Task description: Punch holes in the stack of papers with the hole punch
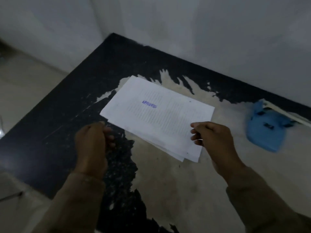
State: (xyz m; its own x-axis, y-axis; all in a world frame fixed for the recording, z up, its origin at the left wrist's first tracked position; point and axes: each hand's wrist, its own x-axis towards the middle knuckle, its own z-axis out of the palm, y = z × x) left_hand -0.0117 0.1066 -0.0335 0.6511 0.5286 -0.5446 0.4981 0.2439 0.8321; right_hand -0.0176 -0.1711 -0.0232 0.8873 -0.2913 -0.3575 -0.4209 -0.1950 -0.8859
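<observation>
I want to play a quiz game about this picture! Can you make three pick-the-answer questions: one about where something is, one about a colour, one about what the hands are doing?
1. Where is the hole punch?
A. right of the papers
B. on the papers
C. in a hand

2. What colour is the stamp on the papers?
A. red
B. blue-purple
C. green

3. What does the left hand hold?
A. the punch
B. a pen
C. nothing

Answers: 1 A, it lies apart on the table. 2 B, the ink shows it. 3 C, its loosely curled fingers grip nothing.
</observation>
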